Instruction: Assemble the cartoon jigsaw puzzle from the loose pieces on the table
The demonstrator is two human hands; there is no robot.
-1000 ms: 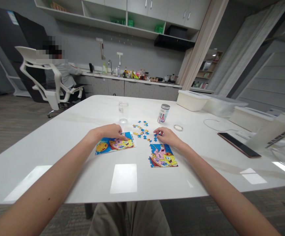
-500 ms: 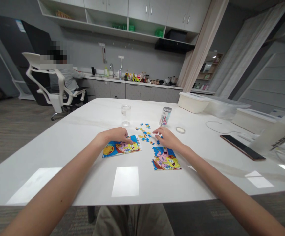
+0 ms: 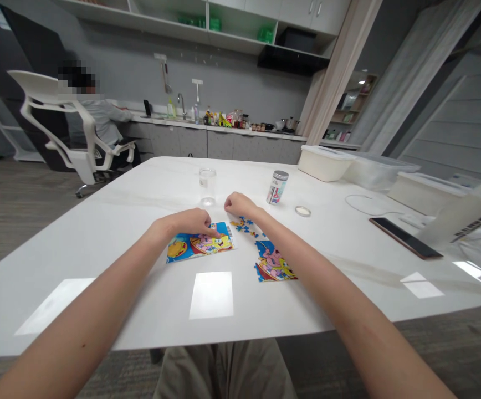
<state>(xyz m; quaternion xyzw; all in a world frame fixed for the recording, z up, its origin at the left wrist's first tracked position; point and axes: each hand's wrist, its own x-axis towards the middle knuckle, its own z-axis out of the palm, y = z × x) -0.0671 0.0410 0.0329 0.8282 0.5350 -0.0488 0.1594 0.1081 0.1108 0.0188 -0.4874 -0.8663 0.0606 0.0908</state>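
Note:
My left hand (image 3: pixel 194 221) is at the far edge of a printed cartoon card (image 3: pixel 201 244), thumb stretched over the picture and the other fingers curled. My right hand (image 3: pixel 237 204) is closed at the far side of loose jigsaw pieces (image 3: pixel 244 225); its fingertips are pinched, and anything in them is too small to make out. My right forearm hides some of the pieces. Nearer to me lies a joined part of the jigsaw puzzle (image 3: pixel 270 261), with a pink and a yellow figure, its right side covered by the forearm.
A clear jar (image 3: pixel 208 187) and a printed can (image 3: pixel 277 187) stand behind the pieces, with a round lid (image 3: pixel 302 211) to the right. Farther right are a phone (image 3: pixel 404 237), a cable and storage boxes (image 3: pixel 326 164). A person (image 3: pixel 103 119) sits at the back left.
My right hand has moved left and away from me, from the right side of the loose pieces to their far side, its fingers closing. My left hand stays on the card. The view has shifted slightly.

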